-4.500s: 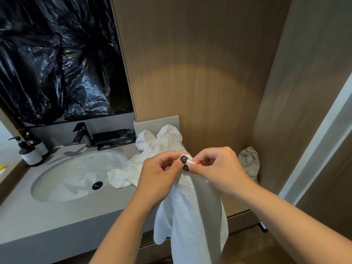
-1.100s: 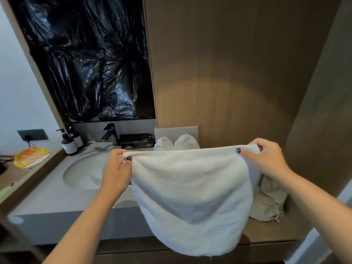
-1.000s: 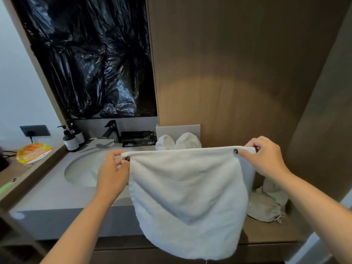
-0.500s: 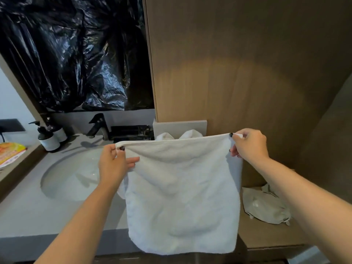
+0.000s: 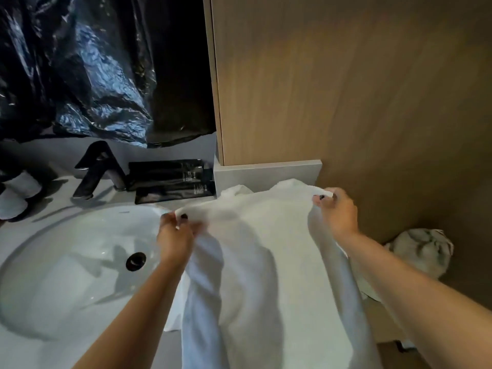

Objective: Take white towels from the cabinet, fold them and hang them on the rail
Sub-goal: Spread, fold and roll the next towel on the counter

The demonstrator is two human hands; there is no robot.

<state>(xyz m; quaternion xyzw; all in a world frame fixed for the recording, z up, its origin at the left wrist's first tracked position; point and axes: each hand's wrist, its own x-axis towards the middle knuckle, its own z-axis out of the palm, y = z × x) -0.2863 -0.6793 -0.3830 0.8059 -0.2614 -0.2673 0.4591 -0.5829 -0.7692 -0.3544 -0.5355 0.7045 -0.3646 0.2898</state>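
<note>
A white towel point(image 5: 269, 265) lies spread over the grey counter right of the basin, its near part draping off the front edge. My left hand point(image 5: 174, 235) pinches its far left corner beside the basin. My right hand point(image 5: 336, 211) pinches its far right corner near the wooden wall. Behind the towel's far edge, another white towel point(image 5: 237, 189) peeks out against the grey backsplash. No rail or cabinet is in view.
A white basin point(image 5: 66, 262) with a black drain fills the left. Behind it stand a black tap point(image 5: 98, 169), black tubes on a tray point(image 5: 173, 182) and white bottles point(image 5: 16, 193). A grey cloth bag point(image 5: 420, 251) sits on the lower wooden shelf at right. Black plastic sheeting point(image 5: 93, 70) covers the mirror.
The towel hung upright between my hands half a second ago. Both hands have come down and forward, and the towel now rests on the counter. The view has tilted down.
</note>
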